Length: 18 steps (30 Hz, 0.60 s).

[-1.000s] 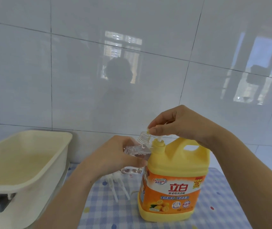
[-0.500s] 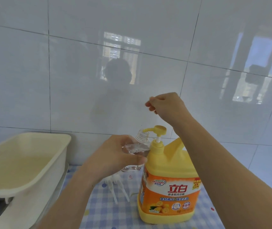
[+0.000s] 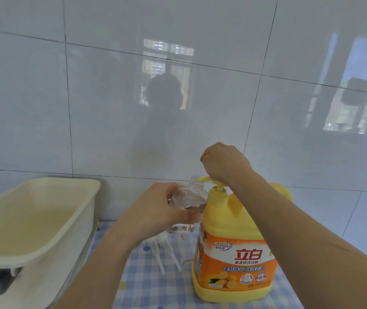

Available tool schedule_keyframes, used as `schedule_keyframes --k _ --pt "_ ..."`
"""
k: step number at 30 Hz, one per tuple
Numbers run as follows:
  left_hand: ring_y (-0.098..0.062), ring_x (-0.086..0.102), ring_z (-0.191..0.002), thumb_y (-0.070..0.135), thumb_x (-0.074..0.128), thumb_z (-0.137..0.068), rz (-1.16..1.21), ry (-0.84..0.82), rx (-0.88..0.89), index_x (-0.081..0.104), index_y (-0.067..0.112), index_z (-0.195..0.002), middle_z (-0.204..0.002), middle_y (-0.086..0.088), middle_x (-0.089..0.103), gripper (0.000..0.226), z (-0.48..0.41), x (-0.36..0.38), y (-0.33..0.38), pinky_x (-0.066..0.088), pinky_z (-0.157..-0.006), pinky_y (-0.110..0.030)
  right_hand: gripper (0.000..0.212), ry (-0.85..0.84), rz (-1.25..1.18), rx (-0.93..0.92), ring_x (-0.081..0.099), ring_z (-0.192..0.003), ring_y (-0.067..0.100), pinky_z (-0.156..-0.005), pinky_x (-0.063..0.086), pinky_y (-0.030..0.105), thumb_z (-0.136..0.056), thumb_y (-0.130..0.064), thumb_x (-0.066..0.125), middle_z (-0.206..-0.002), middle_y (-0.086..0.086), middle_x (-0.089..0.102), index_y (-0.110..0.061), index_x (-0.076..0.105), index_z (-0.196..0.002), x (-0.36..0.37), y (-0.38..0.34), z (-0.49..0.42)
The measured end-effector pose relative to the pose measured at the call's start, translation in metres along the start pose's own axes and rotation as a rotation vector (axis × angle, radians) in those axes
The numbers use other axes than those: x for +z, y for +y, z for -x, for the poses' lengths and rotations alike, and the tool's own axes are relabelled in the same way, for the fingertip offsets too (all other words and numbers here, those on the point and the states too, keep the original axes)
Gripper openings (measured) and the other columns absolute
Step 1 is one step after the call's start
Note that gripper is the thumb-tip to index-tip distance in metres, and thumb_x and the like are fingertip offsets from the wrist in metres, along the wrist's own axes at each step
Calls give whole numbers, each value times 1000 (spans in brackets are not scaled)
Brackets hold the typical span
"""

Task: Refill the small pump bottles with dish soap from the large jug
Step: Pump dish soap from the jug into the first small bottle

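Observation:
A large yellow jug with an orange label stands on the checked cloth, its yellow pump head raised. My right hand is a closed fist resting on top of that pump. My left hand grips a small clear bottle, uncapped and tilted, with its threaded mouth right under the pump's spout. Two white pump tops with long tubes lie on the cloth below my left hand.
A cream plastic tub sits at the left on a grey unit. The blue and white checked cloth covers the surface. A glossy white tiled wall rises straight behind everything.
My right hand, which lifted off the pump half a second ago, has come back down onto the raised pump head. The left hand keeps the small bottle at the spout.

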State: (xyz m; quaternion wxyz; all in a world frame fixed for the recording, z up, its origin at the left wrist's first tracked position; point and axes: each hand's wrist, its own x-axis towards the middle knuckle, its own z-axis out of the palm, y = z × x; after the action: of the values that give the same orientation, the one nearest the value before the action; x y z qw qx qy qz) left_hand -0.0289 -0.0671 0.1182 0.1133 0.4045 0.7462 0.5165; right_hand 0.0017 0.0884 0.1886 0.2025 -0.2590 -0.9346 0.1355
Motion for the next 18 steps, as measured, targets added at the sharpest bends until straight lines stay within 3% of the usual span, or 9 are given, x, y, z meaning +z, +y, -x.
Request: schedule_keyframes --k 5,9,13,18 --pt "-9 70 -80 26 83 -71 -31 -30 -50 73 26 -95 -89 7 75 26 0 -4 -6 58 -68 -25 38 -22 -5 10 59 -97 27 -77 48 33 -87 -11 38 -115 3 65 -17 68 -110 10 3 3" --pt "-18 72 -88 36 83 -58 -19 -63 -52 74 25 -97 -90 4 76 41 1 -4 -5 58 -79 -40 39 -14 -1 12 59 -96 26 -76 48 33 -86 -11 38 -114 2 65 -17 68 -110 9 4 4" --pt "-21 72 -89 22 84 -70 -10 -70 -62 73 21 -99 -92 2 76 31 1 -5 -6 58 -81 -45 40 -21 36 -5 58 -95 24 -73 47 32 -86 -11 37 -114 -1 66 -18 69 -107 11 3 1" --pt "-13 71 -84 26 83 -72 -17 -50 -69 72 23 -100 -90 7 75 30 2 -4 -4 59 -75 -38 39 -28 38 0 59 -97 23 -71 47 32 -85 -11 38 -114 -2 66 -18 69 -107 11 3 -1"
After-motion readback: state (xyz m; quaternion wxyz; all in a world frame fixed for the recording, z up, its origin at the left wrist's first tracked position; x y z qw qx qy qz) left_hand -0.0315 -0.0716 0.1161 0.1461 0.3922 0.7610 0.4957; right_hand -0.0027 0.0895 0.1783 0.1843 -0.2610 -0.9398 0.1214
